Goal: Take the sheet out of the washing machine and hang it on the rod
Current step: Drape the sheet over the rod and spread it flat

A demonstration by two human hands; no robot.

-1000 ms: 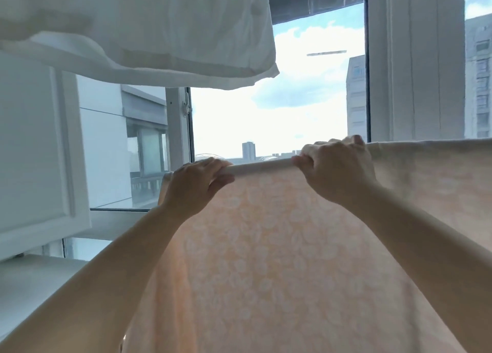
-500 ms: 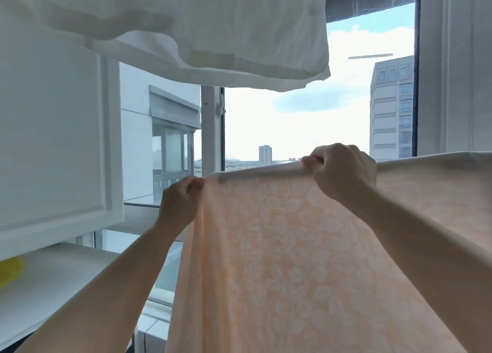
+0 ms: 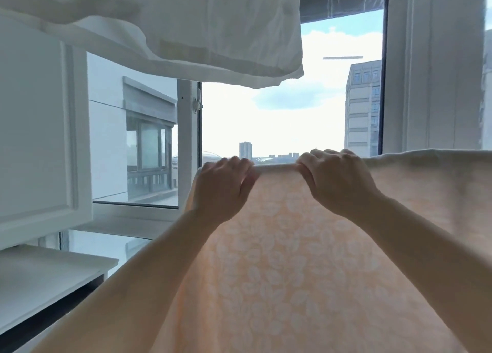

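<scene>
At the far left a white cabinet door (image 3: pixel 37 139) with a raised panel hangs above a white counter (image 3: pixel 40 280), whose near right corner juts toward the window. Behind them a white window frame (image 3: pixel 187 145) stands upright, with a small latch on its right side, and through the glass a neighbouring building (image 3: pixel 149 139) with its own windows and a railing shows. Overhead, across the upper left, a white cloth (image 3: pixel 186 25) sags, its lowest corner pointing right over the open sky. Lower, in the middle, the left hand (image 3: pixel 222 186) grips the top fold of the peach sheet (image 3: pixel 292 272) close to the sheet's left edge; its fingers curl over the fold and the thumb presses from the near side, so it is closed around the fabric. Between the two hands the fold runs as a narrow, pale, level roll; the rod itself is wrapped in the cloth and cannot be seen. Just to the right the right hand (image 3: pixel 335 182) clutches the same fold, knuckles up, fingers bent over the far side, thumb tucked in below. The sheet, printed with white leaf shapes, hangs down from that line and fills the lower middle and right of the view, its top edge carrying on level to the right edge. Beyond it stand a tall grey tower block (image 3: pixel 363 107) and a broad white window post (image 3: pixel 431 68).
</scene>
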